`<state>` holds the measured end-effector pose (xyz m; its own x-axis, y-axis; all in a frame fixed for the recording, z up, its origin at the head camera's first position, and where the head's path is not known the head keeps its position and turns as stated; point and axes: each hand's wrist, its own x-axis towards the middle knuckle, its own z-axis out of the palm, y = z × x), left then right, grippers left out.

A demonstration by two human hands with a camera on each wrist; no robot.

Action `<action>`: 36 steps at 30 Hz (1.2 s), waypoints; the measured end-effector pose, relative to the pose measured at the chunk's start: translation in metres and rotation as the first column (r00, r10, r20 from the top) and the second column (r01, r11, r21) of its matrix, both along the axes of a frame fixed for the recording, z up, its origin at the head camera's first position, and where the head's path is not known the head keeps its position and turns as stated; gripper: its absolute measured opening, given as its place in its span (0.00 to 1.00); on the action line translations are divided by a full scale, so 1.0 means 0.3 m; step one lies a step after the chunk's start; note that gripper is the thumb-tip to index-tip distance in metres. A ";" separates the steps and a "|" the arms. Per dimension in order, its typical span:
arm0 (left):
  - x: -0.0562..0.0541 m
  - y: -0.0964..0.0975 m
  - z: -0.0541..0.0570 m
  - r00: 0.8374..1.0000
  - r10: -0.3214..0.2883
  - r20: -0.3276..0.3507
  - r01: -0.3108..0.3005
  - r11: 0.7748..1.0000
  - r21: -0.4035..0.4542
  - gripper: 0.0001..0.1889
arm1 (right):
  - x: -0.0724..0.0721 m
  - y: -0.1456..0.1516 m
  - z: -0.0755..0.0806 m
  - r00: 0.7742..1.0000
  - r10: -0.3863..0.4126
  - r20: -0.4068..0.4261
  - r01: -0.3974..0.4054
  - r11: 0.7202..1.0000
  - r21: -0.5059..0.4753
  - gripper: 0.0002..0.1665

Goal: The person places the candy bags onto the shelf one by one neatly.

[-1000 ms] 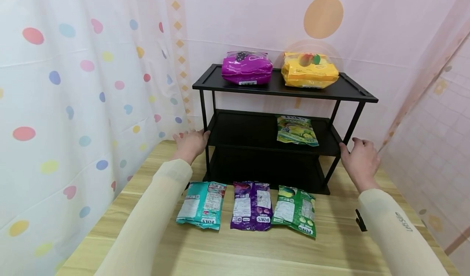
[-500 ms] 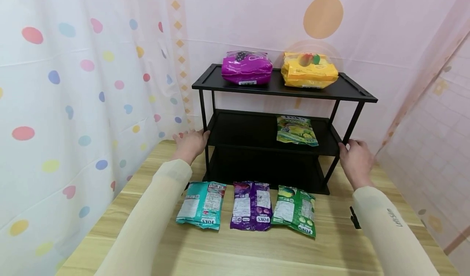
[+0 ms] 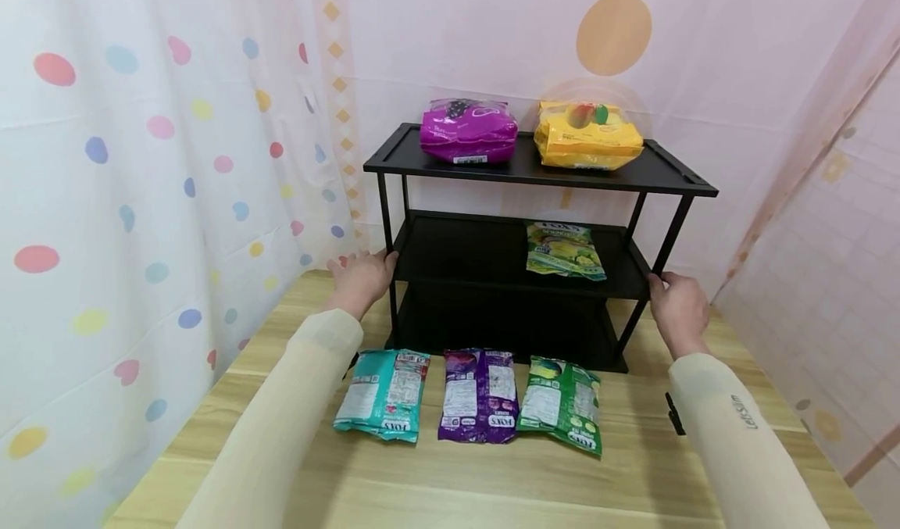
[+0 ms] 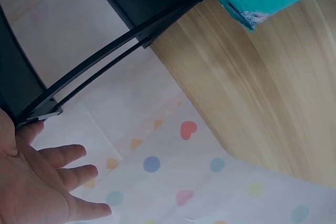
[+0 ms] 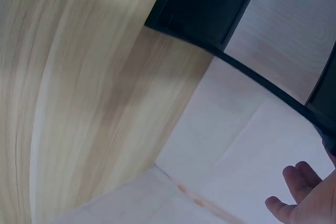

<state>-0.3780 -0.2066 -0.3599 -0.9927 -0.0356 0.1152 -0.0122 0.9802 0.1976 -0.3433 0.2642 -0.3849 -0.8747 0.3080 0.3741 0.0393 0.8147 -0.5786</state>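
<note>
A black three-tier shelf rack (image 3: 464, 251) stands on the wooden table. My left hand (image 3: 362, 279) grips its left side at the middle shelf, by the front post. In the left wrist view, that hand's thumb and index finger meet at the shelf corner, while its other fingers (image 4: 79, 177) are spread straight. On the opposite side, my right hand (image 3: 680, 310) holds the rack at the same level, thumb at the front post. The right wrist view shows only part of this hand (image 5: 310, 203), cut off at the edge, its fingers bent.
Atop the rack sit a purple bag (image 3: 469, 134) and a yellow bag (image 3: 587, 138). A green-yellow packet (image 3: 565, 249) lies on the middle shelf. Before the rack lie teal (image 3: 383, 394), purple (image 3: 480, 396) and green (image 3: 561, 404) FOX'S packets. Curtains (image 3: 162, 201) surround the table (image 3: 450, 486).
My right hand has moved inward to the left, and its fingers have closed in at the rack's right post. The left hand keeps its place on the rack. The view has shifted slightly.
</note>
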 end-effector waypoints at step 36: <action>0.021 -0.028 -0.036 0.997 -0.071 -0.020 0.073 0.987 0.143 0.33 | -0.035 0.087 0.101 0.843 0.168 0.512 -0.353 0.890 0.289 0.39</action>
<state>-0.3718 -0.2151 -0.3706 -0.9915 0.0187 0.1288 0.0614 0.9401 0.3355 -0.3537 0.2903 -0.3547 -0.9980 -0.0313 -0.0556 -0.0188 0.9771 -0.2122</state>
